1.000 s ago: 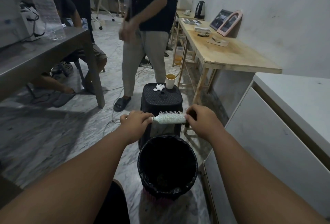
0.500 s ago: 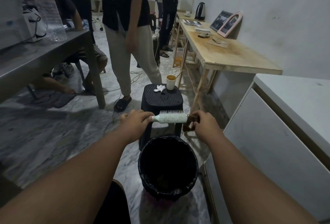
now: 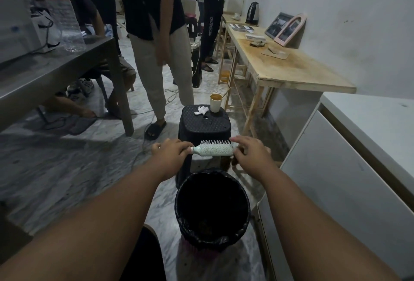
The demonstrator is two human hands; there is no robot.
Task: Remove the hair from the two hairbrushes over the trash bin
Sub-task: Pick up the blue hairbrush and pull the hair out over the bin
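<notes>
At mid-frame the left hand [image 3: 171,153] gripped the hairbrush [image 3: 214,149] by its handle; the right hand [image 3: 251,154] pinched its tip. Both hung above the trash bin [image 3: 190,224].

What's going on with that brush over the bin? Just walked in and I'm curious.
A person is cleaning a pale hairbrush above a black-lined trash bin. The left hand grips the handle, holding the brush level with bristles up. The right hand is at the far end, with a brownish clump of hair hanging just under it, not yet dropped in the bin. A second brush isn't visible.
</notes>
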